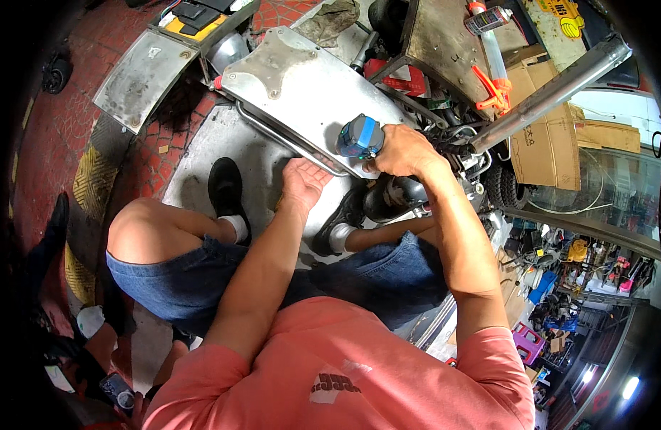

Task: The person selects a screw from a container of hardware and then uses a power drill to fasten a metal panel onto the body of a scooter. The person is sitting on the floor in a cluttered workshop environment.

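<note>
My right hand (404, 152) is wrapped round a blue-and-black cordless drill (360, 137), held over the right end of a long silver metal panel (312, 93). Its bit and tip are hidden from me. Palm up, my left hand (304, 183) lies with fingers stretched out at the near edge of the panel, by a bent metal tube (277, 137) running along that side. Whether the fingertips touch the tube I cannot tell. Bolted or resting on the panel's far left end is a flat metal plate (269, 66) with rounded lobes.
A thick metal pole (553, 93) slants up at the right, near a small black tyre (504, 185) and a cardboard box (547, 136). A spray can (487, 21) and an orange-tipped caulking gun (494, 89) lie on a workbench (445, 50). Another person sits at lower left.
</note>
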A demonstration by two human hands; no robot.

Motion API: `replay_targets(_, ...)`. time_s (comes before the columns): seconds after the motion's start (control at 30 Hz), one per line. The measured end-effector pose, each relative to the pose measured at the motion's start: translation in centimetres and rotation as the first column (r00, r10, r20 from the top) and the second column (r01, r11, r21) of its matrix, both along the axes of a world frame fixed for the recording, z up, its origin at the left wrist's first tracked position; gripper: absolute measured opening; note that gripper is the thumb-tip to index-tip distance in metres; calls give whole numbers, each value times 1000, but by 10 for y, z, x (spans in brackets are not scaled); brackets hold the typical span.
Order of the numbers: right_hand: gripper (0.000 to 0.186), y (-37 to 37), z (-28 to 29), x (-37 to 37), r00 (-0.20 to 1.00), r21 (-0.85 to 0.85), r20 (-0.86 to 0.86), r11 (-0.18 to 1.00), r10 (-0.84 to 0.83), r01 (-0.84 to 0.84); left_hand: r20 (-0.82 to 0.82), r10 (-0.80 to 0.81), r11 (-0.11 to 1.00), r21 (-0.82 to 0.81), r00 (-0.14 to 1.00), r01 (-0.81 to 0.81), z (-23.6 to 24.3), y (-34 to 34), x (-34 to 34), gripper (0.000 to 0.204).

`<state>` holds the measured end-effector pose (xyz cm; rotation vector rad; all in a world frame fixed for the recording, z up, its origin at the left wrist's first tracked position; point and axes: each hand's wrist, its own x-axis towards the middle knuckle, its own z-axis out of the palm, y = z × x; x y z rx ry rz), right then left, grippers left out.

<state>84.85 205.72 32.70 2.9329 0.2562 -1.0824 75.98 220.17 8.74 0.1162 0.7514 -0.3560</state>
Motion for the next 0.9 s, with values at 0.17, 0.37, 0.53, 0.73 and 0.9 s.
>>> replay_targets(0.17, 59, 5, 3, 0, 1000, -3, 1, 1000, 9, -9, 92, -16, 997, -72, 996, 22, -3, 2, 0, 42)
replay_targets(0.37, 56, 5, 4, -2, 1000, -3, 10, 1000, 1, -1, 168, -115, 993, -7, 979, 118, -13, -3, 6, 15)
replay_targets(0.53, 56, 8, 5, -2, 1000, -9, 18, 1000, -4, 5, 139, -136, 991, 24, 981, 134, -27, -7, 9, 8)
replay_targets(0.73, 56, 8, 2, -3, 998, -11, 70, 1000, -3, 4, 182, -144, 989, -8, 973, 148, -31, -7, 8, 6)
replay_targets(0.9, 57, 7, 3, -2, 998, -12, 63, 1000, 19, -18, 183, -133, 989, -36, 974, 142, -28, -5, 9, 2)
